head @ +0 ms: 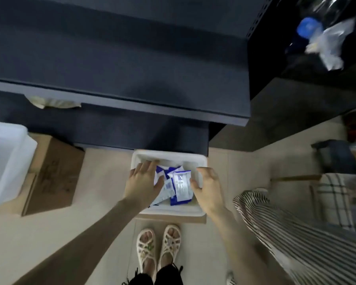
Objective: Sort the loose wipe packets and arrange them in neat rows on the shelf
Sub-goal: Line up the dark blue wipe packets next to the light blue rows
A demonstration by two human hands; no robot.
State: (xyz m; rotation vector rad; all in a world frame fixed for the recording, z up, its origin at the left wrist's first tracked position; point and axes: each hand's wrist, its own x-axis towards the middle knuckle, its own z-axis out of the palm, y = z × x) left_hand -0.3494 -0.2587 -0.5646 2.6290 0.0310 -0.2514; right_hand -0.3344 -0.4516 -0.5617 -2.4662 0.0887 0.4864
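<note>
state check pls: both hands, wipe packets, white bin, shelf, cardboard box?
left hand: open, fingers straight and spread over the packets
right hand: open, fingers loosely curved, thumb beside the packets, no grip seen
wipe packets: loose, jumbled pile in the bin
white bin: on the floor, uncovered
shelf: no packets showing on it
cardboard box: closed, on the floor
</note>
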